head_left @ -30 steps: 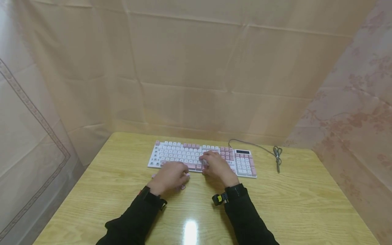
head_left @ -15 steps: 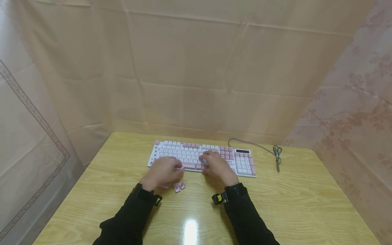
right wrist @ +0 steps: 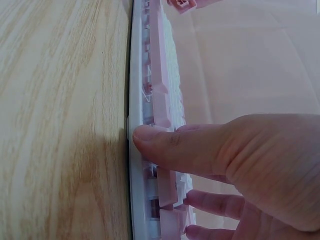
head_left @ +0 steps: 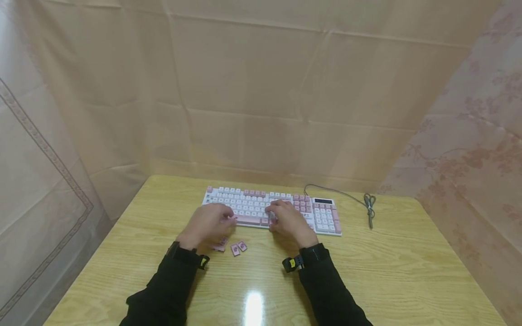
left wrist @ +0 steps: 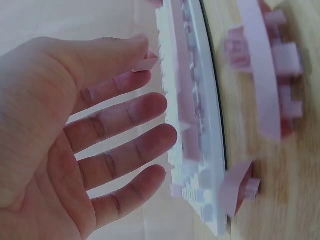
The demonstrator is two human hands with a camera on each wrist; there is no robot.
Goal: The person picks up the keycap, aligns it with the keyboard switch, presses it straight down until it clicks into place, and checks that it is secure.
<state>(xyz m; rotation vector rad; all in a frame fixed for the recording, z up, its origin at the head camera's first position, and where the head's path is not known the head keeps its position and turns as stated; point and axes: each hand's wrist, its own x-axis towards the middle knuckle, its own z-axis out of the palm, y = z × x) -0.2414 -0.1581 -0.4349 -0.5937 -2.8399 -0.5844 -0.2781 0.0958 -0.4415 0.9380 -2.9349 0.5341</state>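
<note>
My left hand (head_left: 210, 222) pinches a small pink keycap (left wrist: 145, 65) between thumb and forefinger, over the front left of the white-and-pink keyboard (head_left: 244, 206). Its other fingers spread out loosely in the left wrist view. My right hand (head_left: 287, 219) rests on the keyboard right of the long pink space bar (right wrist: 160, 50). Its thumb lies against the front edge and its fingertips touch the keys. Several loose pink keycaps (head_left: 235, 250) lie on the table before the keyboard, among them a long keycap (left wrist: 267, 75) with its stems showing.
From the keyboard's back a grey cable (head_left: 338, 192) runs right to a tied bundle (head_left: 369, 206). The keyboard stands on a wooden table (head_left: 408, 262), with a beige cloth (head_left: 261, 90) hanging behind it.
My left hand has lifted away from the loose keycaps with one pinched and moved left over the keyboard's front left, uncovering the keycaps on the table. The right hand has stayed put.
</note>
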